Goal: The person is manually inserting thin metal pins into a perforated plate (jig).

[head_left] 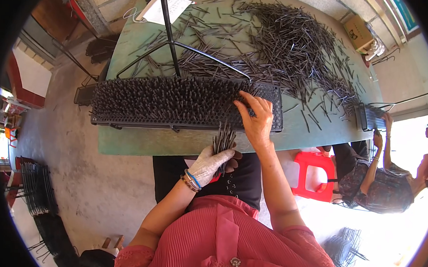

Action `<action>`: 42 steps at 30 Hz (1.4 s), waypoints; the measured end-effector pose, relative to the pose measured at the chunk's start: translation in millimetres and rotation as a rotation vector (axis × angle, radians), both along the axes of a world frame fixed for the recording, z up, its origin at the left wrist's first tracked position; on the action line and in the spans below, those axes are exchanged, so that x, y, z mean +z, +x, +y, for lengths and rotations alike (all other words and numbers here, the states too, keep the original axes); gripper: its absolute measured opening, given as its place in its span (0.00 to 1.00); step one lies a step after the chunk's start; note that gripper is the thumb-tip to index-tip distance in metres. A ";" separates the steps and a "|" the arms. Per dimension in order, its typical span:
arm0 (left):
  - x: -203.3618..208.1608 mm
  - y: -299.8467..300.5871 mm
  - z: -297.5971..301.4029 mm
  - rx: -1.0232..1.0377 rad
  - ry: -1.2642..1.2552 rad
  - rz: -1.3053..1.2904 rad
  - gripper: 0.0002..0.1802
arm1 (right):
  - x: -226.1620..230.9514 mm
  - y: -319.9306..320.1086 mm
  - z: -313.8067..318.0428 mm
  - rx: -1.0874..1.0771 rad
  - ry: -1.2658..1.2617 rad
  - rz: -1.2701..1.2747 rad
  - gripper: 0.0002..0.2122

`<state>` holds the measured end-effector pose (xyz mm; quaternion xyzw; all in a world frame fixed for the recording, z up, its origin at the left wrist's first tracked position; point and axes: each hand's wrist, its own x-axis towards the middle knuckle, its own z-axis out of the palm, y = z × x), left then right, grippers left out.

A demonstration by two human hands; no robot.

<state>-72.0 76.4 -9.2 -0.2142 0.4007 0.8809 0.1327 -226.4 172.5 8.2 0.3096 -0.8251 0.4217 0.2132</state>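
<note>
Head view: rods [224, 138] clasped by the left hand [211, 165] may be spilled if its grip slackens; whether the half-curled right hand [257, 117] holds anything cannot be told.

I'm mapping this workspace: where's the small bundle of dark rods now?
In the head view, the bundle of dark rods is in the gloved left hand, by the near edge of the black rack, left of the bare right hand.

The gloved left hand [210, 164] holds dark sticks [222, 139] — the bare right hand [258, 117] meets the rack [276, 95].
</note>
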 end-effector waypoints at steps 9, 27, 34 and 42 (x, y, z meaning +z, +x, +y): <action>-1.5 -1.7 0.0 -0.017 0.048 -0.031 0.19 | -1.8 -2.7 2.3 0.100 0.100 0.153 0.09; 1.0 -0.2 -2.2 -0.002 0.006 0.045 0.14 | 0.4 31.8 36.8 0.275 -0.251 -1.056 0.10; -5.7 1.6 -2.9 0.001 -0.006 0.006 0.12 | 5.7 27.2 36.1 0.231 -0.234 -0.963 0.10; 4.1 1.8 0.1 0.060 -0.112 0.046 0.12 | 9.1 20.8 37.0 0.303 -0.150 -0.946 0.09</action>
